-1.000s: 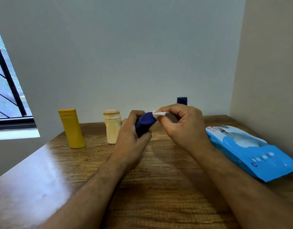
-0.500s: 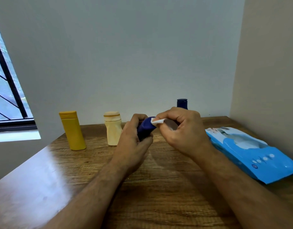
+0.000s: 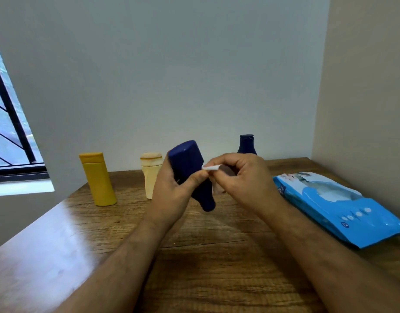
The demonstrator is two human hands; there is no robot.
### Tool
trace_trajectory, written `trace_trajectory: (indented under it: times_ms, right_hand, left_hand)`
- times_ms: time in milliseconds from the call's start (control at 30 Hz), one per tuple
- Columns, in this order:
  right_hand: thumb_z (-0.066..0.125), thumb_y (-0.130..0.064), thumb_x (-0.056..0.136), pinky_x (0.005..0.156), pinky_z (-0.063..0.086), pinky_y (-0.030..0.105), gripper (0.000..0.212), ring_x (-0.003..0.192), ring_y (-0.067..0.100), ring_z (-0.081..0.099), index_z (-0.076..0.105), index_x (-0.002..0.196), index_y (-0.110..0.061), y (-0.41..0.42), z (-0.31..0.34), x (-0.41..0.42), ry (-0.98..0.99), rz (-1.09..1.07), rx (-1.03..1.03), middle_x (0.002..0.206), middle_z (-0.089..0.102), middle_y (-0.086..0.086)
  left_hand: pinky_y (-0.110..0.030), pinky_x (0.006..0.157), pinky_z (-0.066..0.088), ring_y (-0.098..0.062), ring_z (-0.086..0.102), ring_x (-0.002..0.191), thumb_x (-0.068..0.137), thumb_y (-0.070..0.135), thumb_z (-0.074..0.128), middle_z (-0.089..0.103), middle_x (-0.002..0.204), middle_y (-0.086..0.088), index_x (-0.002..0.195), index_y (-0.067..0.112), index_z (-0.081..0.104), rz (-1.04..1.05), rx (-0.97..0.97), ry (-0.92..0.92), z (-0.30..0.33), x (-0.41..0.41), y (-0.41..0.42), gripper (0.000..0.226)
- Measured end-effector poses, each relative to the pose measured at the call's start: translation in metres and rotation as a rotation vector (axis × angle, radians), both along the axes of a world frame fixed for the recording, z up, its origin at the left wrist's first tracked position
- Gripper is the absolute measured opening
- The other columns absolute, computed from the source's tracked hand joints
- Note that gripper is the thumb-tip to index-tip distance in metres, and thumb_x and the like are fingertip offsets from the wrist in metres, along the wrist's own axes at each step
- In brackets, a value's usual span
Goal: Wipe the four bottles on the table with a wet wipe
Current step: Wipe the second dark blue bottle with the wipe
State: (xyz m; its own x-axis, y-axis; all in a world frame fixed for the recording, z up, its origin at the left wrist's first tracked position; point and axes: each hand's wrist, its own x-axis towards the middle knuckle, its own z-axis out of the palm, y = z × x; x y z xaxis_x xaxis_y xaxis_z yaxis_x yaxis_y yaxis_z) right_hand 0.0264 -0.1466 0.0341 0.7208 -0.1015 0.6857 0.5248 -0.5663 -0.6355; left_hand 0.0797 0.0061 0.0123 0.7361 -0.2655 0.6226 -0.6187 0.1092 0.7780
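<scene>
My left hand grips a dark blue bottle, held tilted above the table with its flat base up and its narrow end pointing down toward me. My right hand pinches a small white wet wipe against the bottle's right side. A yellow bottle stands at the back left. Beside it stands a cream bottle, partly hidden by my left hand. A second dark blue bottle stands at the back, behind my right hand, only its top showing.
A blue pack of wet wipes lies on the right of the wooden table, close to the beige side wall. A window is at the far left, and a grey wall runs behind the bottles.
My left hand has turned the dark blue bottle so its base is raised and more of its body shows. The right hand with the wipe now sits at the bottle's right side.
</scene>
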Motion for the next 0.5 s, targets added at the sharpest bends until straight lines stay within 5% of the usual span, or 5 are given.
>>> trace_trajectory:
  times_ms: [100,233,433,500]
  right_hand:
    - [0.072,-0.019,0.085,0.065,0.053,0.014,0.009,0.081,0.001,0.067,0.077,0.088,-0.026,-0.003,0.000,-0.001,0.066,0.048,-0.057,0.081,0.073,-0.015]
    - [0.072,-0.023,0.085,0.059,0.053,0.016,0.006,0.070,0.005,0.067,0.078,0.087,-0.024,-0.002,0.003,-0.002,0.056,0.082,0.001,0.078,0.073,-0.011]
    - [0.068,-0.024,0.089,0.055,0.057,0.020,0.009,0.072,0.010,0.068,0.075,0.094,-0.028,-0.001,0.001,0.004,0.049,0.008,0.166,0.086,0.072,-0.012]
    - [0.067,-0.023,0.090,0.053,0.054,0.016,0.010,0.073,0.007,0.068,0.074,0.098,-0.025,-0.001,0.001,0.004,0.067,0.006,0.190,0.087,0.070,-0.012]
  left_hand:
    - [-0.033,0.083,0.059,-0.016,0.070,0.101,0.070,0.035,0.077,0.072,0.100,0.008,0.117,0.023,0.059,-0.006,-0.158,0.108,0.005,0.009,0.007,0.051]
    - [-0.040,0.073,0.062,-0.028,0.072,0.100,0.065,0.030,0.082,0.065,0.122,-0.010,0.133,0.032,0.042,-0.013,-0.284,0.156,0.008,0.012,0.009,0.078]
    - [-0.023,0.080,0.059,-0.012,0.062,0.115,0.085,0.037,0.065,0.061,0.129,0.005,0.099,0.023,0.072,0.024,-0.163,0.137,0.006,0.006,-0.003,0.022]
    - [-0.015,0.076,0.056,-0.001,0.055,0.120,0.101,0.020,0.054,0.055,0.136,0.006,0.100,0.025,0.073,0.013,-0.137,0.139,0.006,0.006,-0.002,0.020]
